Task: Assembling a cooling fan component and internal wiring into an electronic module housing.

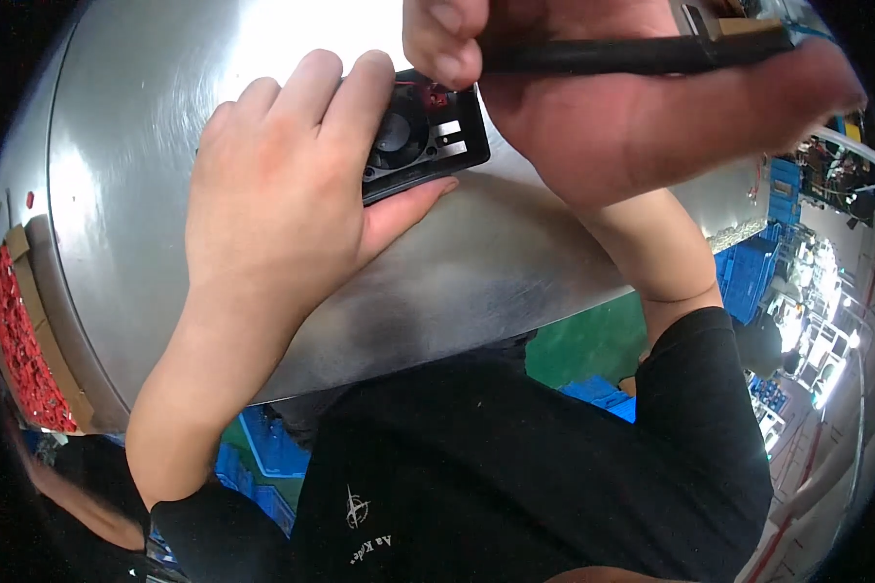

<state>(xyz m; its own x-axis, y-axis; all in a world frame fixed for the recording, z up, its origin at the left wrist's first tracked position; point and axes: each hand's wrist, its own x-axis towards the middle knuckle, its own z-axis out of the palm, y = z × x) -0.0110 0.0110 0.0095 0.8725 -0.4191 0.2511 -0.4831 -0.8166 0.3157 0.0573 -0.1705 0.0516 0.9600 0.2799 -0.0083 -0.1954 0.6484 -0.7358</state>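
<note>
My left hand (282, 185) grips a small black fan module (428, 136) with a round fan, red wires and a white-marked plate, pressing it against the shiny metal table (146, 146). Fingers lie over its left side and the thumb runs under its lower edge. My right hand (642, 107) is above and to the right, closed around a long black tool handle (632, 53) that runs sideways toward the right rim. The thumb of that hand hangs just over the module's top edge. The tool's tip is hidden.
A cardboard box with several small red parts (24, 340) sits at the table's left edge. Blue crates (749, 272) and a green floor (583, 340) lie below the table edge on the right. My black shirt fills the lower middle.
</note>
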